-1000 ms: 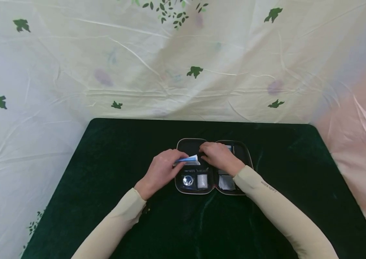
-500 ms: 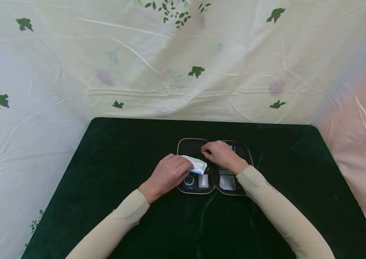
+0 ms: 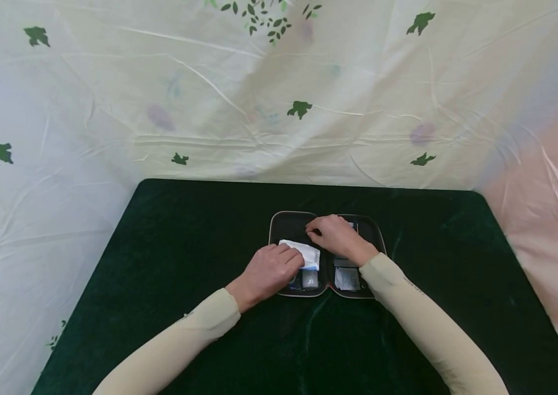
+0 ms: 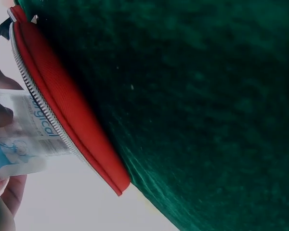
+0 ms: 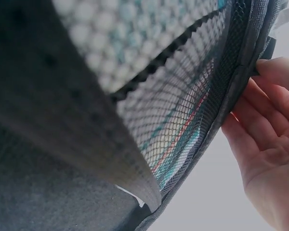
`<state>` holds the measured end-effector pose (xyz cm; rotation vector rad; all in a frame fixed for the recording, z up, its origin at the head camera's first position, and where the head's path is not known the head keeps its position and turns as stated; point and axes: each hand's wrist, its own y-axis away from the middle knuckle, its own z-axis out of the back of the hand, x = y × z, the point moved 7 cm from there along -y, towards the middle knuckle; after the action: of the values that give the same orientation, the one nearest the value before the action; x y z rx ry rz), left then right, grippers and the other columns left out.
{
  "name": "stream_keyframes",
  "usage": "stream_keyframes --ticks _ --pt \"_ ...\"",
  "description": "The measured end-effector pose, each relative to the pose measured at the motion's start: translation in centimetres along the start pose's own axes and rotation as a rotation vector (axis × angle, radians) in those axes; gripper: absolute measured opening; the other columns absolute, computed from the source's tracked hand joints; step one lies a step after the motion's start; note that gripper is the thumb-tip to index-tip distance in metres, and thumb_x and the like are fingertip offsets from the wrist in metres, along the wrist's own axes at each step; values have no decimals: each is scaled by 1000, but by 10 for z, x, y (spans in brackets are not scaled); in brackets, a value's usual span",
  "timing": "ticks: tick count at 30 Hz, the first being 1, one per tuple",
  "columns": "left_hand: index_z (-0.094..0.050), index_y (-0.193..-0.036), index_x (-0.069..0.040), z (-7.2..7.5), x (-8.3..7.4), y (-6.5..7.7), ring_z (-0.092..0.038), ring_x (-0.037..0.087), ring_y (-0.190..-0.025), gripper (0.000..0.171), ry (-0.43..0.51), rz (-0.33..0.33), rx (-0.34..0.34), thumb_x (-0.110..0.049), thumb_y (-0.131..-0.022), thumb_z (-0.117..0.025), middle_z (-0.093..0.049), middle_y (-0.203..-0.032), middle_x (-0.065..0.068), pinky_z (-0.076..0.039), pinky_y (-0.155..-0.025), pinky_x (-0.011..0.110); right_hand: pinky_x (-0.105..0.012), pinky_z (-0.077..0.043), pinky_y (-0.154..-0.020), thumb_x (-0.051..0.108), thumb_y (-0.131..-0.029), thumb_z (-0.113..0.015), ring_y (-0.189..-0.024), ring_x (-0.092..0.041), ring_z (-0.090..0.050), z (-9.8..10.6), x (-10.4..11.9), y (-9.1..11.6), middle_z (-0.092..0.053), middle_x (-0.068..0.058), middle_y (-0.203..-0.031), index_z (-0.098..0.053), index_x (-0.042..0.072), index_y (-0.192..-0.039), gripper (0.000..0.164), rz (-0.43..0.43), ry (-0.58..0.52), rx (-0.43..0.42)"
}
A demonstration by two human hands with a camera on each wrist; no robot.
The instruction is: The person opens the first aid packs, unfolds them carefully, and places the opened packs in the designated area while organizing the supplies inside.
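Observation:
A small zippered case (image 3: 292, 222) lies unfolded on the table, dark inside; in the left wrist view its red shell (image 4: 67, 91) shows. My left hand (image 3: 271, 272) grips a flat white and blue packet (image 3: 312, 255) over the left half. Printing ending in "rgical" is readable on the packet (image 4: 26, 122) in the left wrist view. At the middle of the case, my right hand (image 3: 335, 236) pinches the dark edge of a mesh pocket (image 5: 178, 91), seen close in the right wrist view. Parts of both halves are hidden behind my hands.
A clear-wrapped white roll (image 3: 310, 278) sits in the left half, near the packet. Silvery packets (image 3: 347, 278) fill the lower right half. Dark green velvet cloth (image 3: 199, 219) covers the table, and a patterned curtain (image 3: 239, 82) hangs behind it.
The packet has turned from edge-on to lying flatter, and my left hand has moved right and toward the near side with it. My right hand has stayed nearly still.

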<state>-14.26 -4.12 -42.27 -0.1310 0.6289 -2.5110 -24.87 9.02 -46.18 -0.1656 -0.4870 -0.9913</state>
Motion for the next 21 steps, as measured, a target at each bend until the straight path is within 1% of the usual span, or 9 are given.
stream_keyframes --ticks 4,8,10,15,17,21 --pt "-70 -103 -15 -8 2 -1 -70 14 -95 10 -15 32 64 -17 -95 -74 -75 -104 0 -56 -74 26 -46 -56 -94 15 -102 -65 -111 -25 -69 1 0 1 -73 -11 -123 -76 5 -120 23 -9 -9 7" --pt "-70 -103 -16 -15 9 0 -70 14 -91 12 -18 90 137 -19 -93 -76 -74 -102 -1 -56 -72 26 -45 -56 -94 16 -102 -65 -111 -25 -69 0 -1 0 -73 -11 -124 -75 5 -121 24 -11 -20 13" --pt "-70 -103 -17 -17 13 1 -69 13 -90 12 8 126 171 -23 -94 -76 -74 -102 -2 -56 -72 26 -45 -56 -95 16 -102 -66 -112 -25 -69 0 -2 1 -73 -11 -124 -75 5 -121 23 -15 -27 14" --pt "-72 -107 -18 -22 22 6 -69 13 -88 13 126 204 247 -28 -99 -72 -73 -100 -4 -56 -72 26 -46 -56 -95 17 -102 -66 -110 -24 -69 -1 -3 1 -72 -11 -125 -75 6 -122 24 -24 -48 25" --pt "-73 -109 -17 -23 24 7 -70 13 -89 13 156 222 274 -26 -101 -69 -74 -101 -3 -56 -72 26 -46 -56 -95 17 -102 -66 -108 -24 -69 -1 -3 1 -72 -12 -125 -75 5 -122 24 -21 -53 27" --pt "-73 -117 -16 -26 28 7 -71 14 -97 17 162 234 322 -19 -101 -69 -75 -110 -2 -58 -78 28 -47 -55 -97 17 -102 -67 -108 -24 -69 0 -3 1 -73 -11 -123 -75 5 -122 25 -17 -50 23"
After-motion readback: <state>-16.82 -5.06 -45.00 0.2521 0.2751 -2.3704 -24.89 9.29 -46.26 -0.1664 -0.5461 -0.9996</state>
